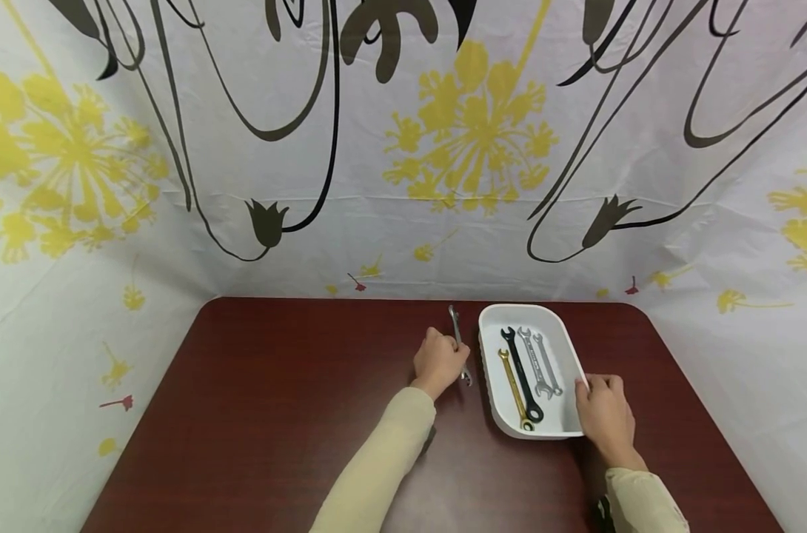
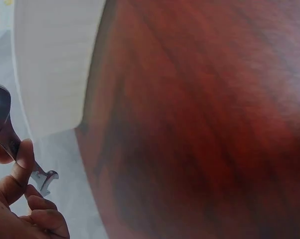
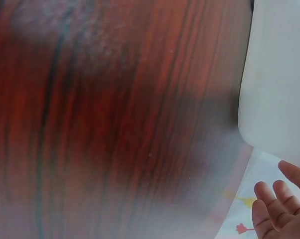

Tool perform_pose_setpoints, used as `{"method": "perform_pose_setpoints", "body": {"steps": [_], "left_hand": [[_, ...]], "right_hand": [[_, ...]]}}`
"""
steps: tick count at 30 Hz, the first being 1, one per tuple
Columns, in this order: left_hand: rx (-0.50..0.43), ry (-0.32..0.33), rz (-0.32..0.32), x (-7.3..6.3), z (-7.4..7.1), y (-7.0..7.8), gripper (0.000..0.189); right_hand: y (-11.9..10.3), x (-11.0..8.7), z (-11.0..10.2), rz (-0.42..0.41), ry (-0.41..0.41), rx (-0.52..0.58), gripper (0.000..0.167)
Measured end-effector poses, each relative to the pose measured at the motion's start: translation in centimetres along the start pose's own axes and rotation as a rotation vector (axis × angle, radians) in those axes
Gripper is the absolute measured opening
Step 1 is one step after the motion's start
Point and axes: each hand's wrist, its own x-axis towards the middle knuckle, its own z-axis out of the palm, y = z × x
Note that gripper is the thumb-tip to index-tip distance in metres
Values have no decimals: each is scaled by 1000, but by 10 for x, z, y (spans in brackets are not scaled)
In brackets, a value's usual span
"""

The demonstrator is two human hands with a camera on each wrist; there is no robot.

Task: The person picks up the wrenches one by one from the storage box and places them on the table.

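Note:
In the head view my left hand [image 1: 441,363] holds a silver wrench [image 1: 454,323] by its middle, just left of the white tray [image 1: 503,423]. The left wrist view shows the thumb and fingers around the shaft of this wrench [image 2: 46,180], an open jaw end sticking out past them. My right hand [image 1: 605,418] grips the tray's right rim near the front corner, a digit over the edge. Inside the tray lie a gold wrench [image 1: 512,385], a black wrench [image 1: 521,374] and two silver wrenches, side by side.
The tray stands on a dark red wooden table [image 1: 297,400], toward its far right. Behind the table's back edge hangs a white cloth [image 1: 350,244] printed with yellow and grey flowers, which also covers both sides.

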Motion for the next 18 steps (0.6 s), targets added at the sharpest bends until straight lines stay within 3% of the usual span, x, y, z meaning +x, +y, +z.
{"method": "perform_pose_setpoints", "body": {"steps": [18], "left_hand": [[11,-1,-42,-11,16,-30,48]], "right_hand": [[-1,1,0,12,-27,-7,44]]}}
